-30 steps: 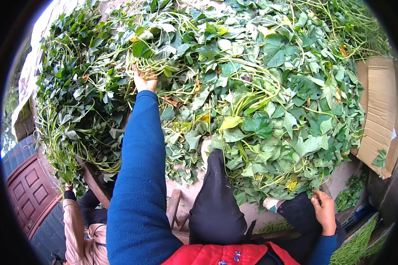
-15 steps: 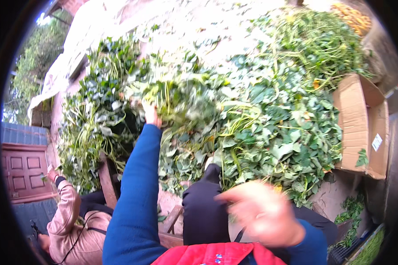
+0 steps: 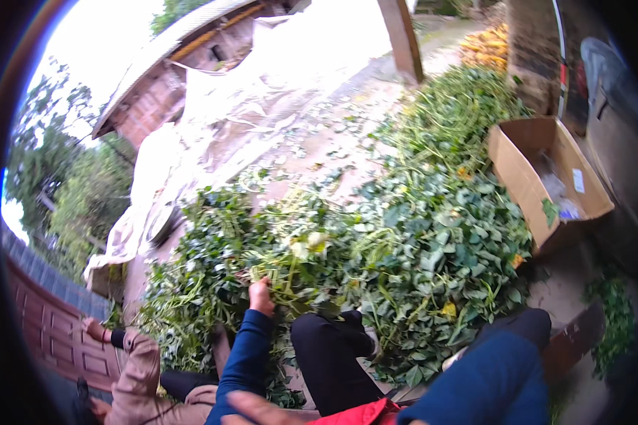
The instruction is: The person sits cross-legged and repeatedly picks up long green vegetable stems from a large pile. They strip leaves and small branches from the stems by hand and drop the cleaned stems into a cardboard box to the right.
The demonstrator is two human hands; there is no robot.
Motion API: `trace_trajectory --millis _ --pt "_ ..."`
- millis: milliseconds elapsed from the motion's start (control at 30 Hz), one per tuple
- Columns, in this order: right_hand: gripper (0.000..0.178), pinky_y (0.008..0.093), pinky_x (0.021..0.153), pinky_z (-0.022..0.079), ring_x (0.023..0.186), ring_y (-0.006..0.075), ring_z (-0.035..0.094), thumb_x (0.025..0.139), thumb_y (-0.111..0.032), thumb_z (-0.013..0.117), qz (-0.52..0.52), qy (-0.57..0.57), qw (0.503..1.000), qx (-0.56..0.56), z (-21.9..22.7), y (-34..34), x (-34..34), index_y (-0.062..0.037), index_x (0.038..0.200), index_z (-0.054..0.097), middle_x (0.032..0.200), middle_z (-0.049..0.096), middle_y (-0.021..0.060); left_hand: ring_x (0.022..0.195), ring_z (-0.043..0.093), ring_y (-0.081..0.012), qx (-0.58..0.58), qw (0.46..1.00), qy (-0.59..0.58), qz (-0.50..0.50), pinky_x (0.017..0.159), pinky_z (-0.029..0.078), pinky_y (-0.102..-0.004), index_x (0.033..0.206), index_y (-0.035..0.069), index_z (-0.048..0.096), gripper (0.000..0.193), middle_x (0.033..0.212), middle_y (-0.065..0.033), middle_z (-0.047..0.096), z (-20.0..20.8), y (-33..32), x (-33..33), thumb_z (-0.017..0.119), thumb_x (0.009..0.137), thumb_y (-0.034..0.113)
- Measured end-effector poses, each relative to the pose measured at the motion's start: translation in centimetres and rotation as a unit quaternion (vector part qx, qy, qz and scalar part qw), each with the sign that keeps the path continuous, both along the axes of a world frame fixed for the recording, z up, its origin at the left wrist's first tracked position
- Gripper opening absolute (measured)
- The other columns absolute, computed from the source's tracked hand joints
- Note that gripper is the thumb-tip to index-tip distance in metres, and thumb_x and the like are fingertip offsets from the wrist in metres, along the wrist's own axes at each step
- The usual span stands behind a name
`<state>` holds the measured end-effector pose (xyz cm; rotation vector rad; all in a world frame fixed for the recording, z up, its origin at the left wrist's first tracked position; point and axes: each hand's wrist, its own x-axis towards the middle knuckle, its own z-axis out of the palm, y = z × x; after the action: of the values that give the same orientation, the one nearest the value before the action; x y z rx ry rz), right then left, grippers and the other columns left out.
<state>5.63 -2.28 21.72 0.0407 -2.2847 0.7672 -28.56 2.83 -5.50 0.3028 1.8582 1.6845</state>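
Observation:
My left hand (image 3: 261,297) reaches into a broad heap of green leafy vines (image 3: 439,248) with its fingers closed round vine stems (image 3: 287,273). Pale leaves and long stalks spread just beyond that fist. At the lower edge, across my left sleeve, lies my right hand (image 3: 256,409), blurred and partly cut off by the frame; whether it grips anything does not show. My right forearm (image 3: 475,382), in a blue sleeve, comes in from the right over my knee.
A co-worker (image 3: 145,379) in a tan top sits at my left, one hand raised. An opened cardboard box (image 3: 524,170) stands right of the heap. Yellow cobs (image 3: 485,46) lie far right. A wooden post (image 3: 402,42) rises behind, beside pale sheeting (image 3: 262,85).
The view has tilted up and turned, showing more background. My right hand has moved left and down from over my knee to my left sleeve. My left hand stays at the vines.

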Motion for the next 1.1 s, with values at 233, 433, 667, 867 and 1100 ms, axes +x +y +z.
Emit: trace_trajectory --millis 233,433,667,867,1100 --pt "0.021 0.0361 0.078 0.044 0.07 0.0231 0.056 0.078 -0.022 0.06 -0.071 0.031 0.993 0.087 4.2 -5.7 5.3 -0.0048 0.09 0.061 0.074 0.057 0.0074 0.056 0.055 -0.0347 -0.218 0.653 0.656 -0.309 0.052 0.043 -0.0435 0.063 0.002 0.06 0.013 0.059 -0.0177 0.057 -1.9 -1.2 -11.8 0.06 0.068 0.013" --pt "0.021 0.0371 0.081 0.043 0.07 0.0233 0.055 0.077 -0.024 0.061 -0.163 -0.046 0.969 0.178 4.2 -8.9 8.4 -0.006 0.088 0.061 0.072 0.056 0.0067 0.063 0.057 -0.0287 0.062 0.885 0.362 -0.286 0.058 0.042 -0.0393 0.084 0.0 0.061 0.023 0.07 -0.0184 0.061 6.9 10.0 17.5 0.053 0.082 0.022" --pt "0.023 0.0412 0.082 0.04 0.075 0.0258 0.057 0.078 -0.029 0.061 -0.349 -0.238 0.903 0.077 -8.4 -3.2 16.0 -0.0069 0.083 0.062 0.072 0.059 0.009 0.117 0.042 -0.036 -0.069 0.667 0.635 -0.384 0.093 0.035 -0.0463 0.135 0.02 0.036 0.054 0.137 -0.0189 0.035 5.2 5.3 28.8 0.053 0.085 0.029" --pt "0.025 0.0403 0.069 0.047 0.075 0.0313 0.061 0.077 -0.029 0.061 -0.421 -0.422 0.796 -0.105 -19.4 -0.6 21.9 -0.0046 0.078 0.065 0.074 0.062 0.0141 0.114 0.045 -0.0295 -0.074 0.492 0.696 -0.518 0.089 0.037 -0.0439 0.097 0.013 0.06 0.021 0.121 -0.0157 0.051 -2.3 -0.7 33.8 0.054 0.083 0.027" --pt "0.074 0.0391 0.077 0.049 0.086 0.0306 0.06 0.076 -0.025 0.068 -0.489 -0.209 0.835 -0.138 -21.2 5.0 21.1 -0.0089 0.137 0.028 0.121 0.044 0.0201 0.059 0.059 -0.0318 0.172 0.611 0.574 -0.518 0.053 0.046 -0.039 0.085 0.007 0.058 0.02 0.068 -0.0143 0.059 10.7 1.3 35.6 0.057 0.084 0.027"
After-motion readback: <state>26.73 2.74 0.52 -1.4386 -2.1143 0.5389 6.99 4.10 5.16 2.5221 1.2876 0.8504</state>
